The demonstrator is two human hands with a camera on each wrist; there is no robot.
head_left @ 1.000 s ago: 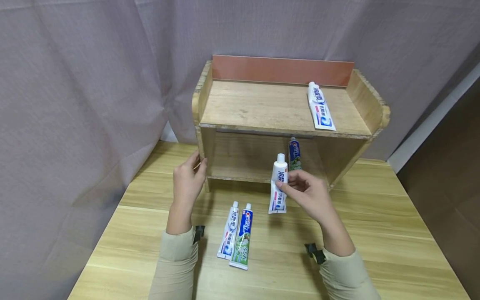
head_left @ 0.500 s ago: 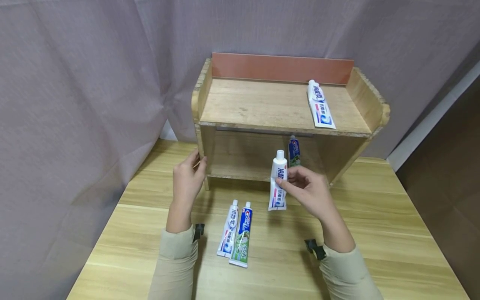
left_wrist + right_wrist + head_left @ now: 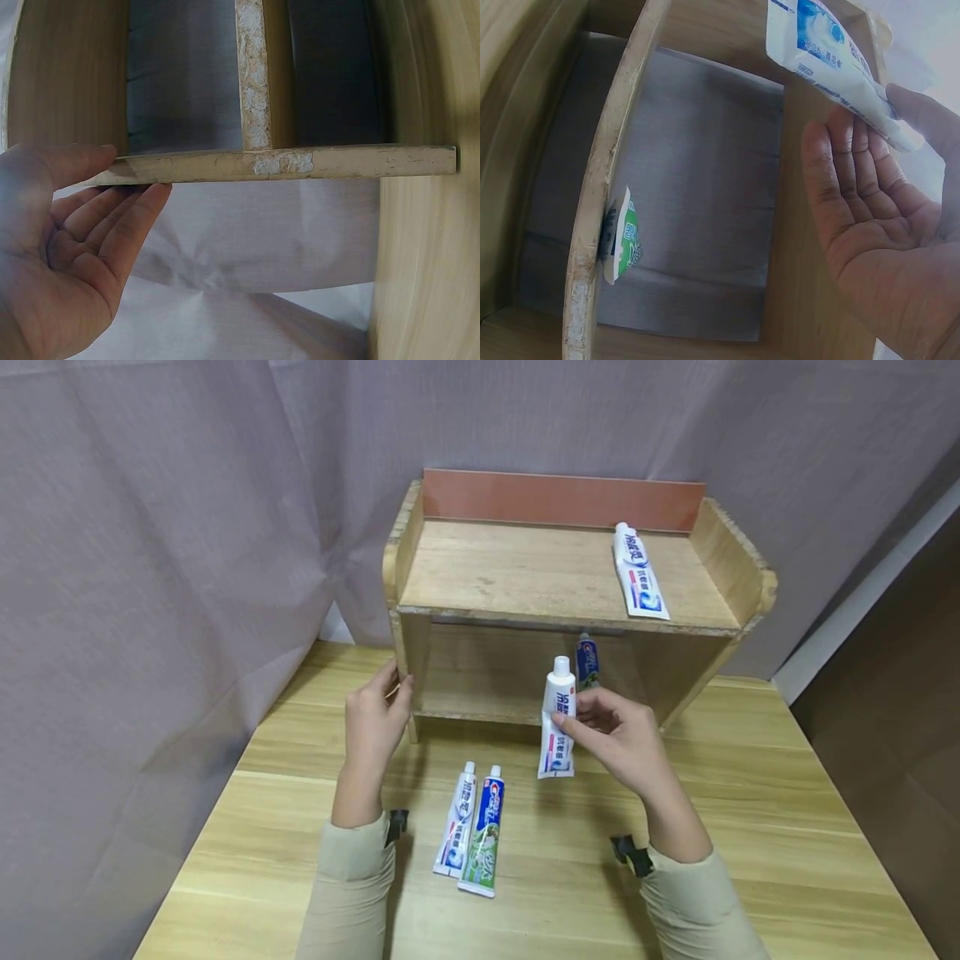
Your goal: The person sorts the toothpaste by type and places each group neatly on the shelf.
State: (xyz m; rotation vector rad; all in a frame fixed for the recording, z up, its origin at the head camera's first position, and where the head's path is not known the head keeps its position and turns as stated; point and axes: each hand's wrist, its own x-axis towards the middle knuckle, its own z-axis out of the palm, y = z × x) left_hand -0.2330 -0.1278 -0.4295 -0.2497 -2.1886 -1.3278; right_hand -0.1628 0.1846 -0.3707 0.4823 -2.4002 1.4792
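Note:
My right hand pinches a white toothpaste tube between thumb and fingers, cap up, in front of the lower opening of a wooden shelf. In the right wrist view the held tube slants over the palm. My left hand grips the shelf's left side panel, thumb on one face and fingers on the other. Another white toothpaste tube lies at the right of the top board. A blue and green toothpaste tube lies on the lower board, partly hidden behind the held one.
On the wooden table, a white toothpaste tube and a blue and green toothpaste tube lie side by side between the forearms. A grey curtain hangs behind the shelf. A brown panel stands at the right.
My right hand has risen slightly with the white toothpaste tube, covering a little more of the tube behind. The left hand keeps its place on the side panel.

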